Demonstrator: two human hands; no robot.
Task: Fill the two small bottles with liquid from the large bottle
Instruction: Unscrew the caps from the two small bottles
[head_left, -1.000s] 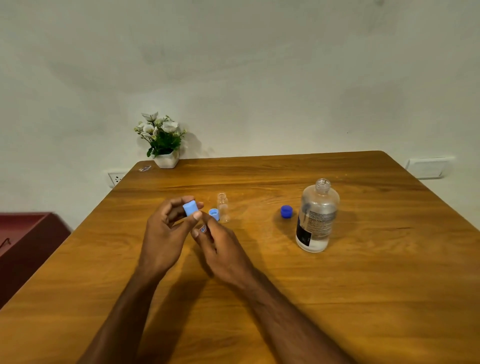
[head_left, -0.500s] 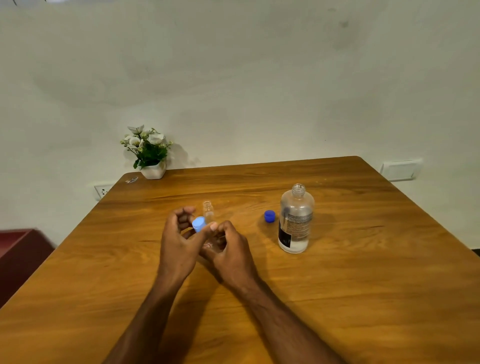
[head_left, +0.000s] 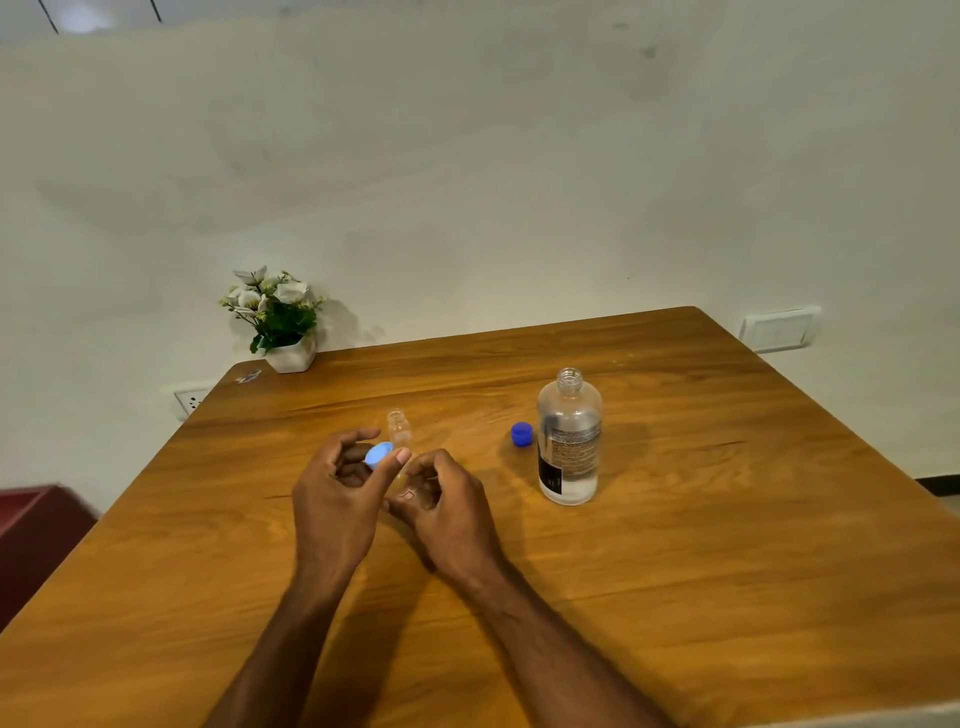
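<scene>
Though its label (head_left: 571, 451) shows print (unreadable), large bottle (head_left: 569, 439) uncapped, upright.

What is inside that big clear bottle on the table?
The big bottle stands open, holding a shallow layer of clear liquid at the bottom. Its label covers part of the inside. Its dark blue cap lies on the table beside it.
</scene>
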